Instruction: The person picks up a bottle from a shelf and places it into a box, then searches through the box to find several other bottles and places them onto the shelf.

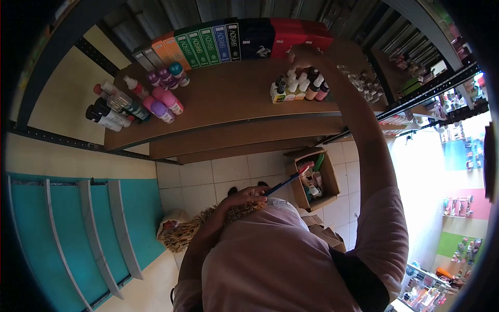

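Note:
My left hand (248, 195) is closed around a feather duster in front of my waist. Its blue handle (283, 185) points right, ending in a red tip, and the tan feathers (179, 236) spread out to the left under my forearm. My right arm stretches up to the shelf, where my right hand (306, 55) hangs with curled fingers just behind and above a cluster of small bottles (296, 91). These have white, black and peach tones. Whatever the right fingers grip is hidden by the hand.
Upright boxes (208, 46) line the back of the brown shelf (228, 96). Pink and purple bottles (163, 101) and spray bottles (112, 112) stand left; small clear bottles (364, 86) stand right. A cardboard box (332, 179) of mixed items sits on the tiled floor.

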### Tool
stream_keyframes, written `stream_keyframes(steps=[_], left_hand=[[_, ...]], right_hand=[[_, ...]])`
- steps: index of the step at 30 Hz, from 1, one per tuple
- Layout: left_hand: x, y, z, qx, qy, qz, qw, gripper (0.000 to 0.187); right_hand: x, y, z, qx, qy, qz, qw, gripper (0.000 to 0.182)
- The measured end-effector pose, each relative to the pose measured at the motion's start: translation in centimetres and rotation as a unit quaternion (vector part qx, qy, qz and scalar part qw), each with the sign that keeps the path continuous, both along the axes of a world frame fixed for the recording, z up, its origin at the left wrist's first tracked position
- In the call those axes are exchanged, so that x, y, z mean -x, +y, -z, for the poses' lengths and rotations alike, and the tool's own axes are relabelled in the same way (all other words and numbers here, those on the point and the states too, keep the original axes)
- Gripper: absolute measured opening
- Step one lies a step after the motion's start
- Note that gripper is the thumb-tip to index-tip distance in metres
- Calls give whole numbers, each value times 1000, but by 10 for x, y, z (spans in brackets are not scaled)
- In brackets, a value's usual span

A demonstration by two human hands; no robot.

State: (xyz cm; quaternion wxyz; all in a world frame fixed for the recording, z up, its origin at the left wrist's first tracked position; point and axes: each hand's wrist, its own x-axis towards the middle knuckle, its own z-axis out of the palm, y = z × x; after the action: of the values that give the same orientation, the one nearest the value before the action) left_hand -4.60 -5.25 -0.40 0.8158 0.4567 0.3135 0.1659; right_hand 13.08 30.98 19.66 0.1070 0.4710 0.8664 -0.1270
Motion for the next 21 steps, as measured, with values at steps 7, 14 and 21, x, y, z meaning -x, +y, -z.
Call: stream_keyframes(steps=[7, 14, 21], left_hand=[[-2, 0, -3, 7, 10, 0, 1000, 50], [-2, -1, -1, -5, -1, -4, 1000, 49], [-4, 0, -5, -11, 7, 0, 1000, 48]], right_hand=[[3, -11, -4, 23, 25, -24, 999, 18], [0, -4, 2, 48, 70, -27, 996, 13], [4, -12, -4, 41, 62, -55, 996, 11]])
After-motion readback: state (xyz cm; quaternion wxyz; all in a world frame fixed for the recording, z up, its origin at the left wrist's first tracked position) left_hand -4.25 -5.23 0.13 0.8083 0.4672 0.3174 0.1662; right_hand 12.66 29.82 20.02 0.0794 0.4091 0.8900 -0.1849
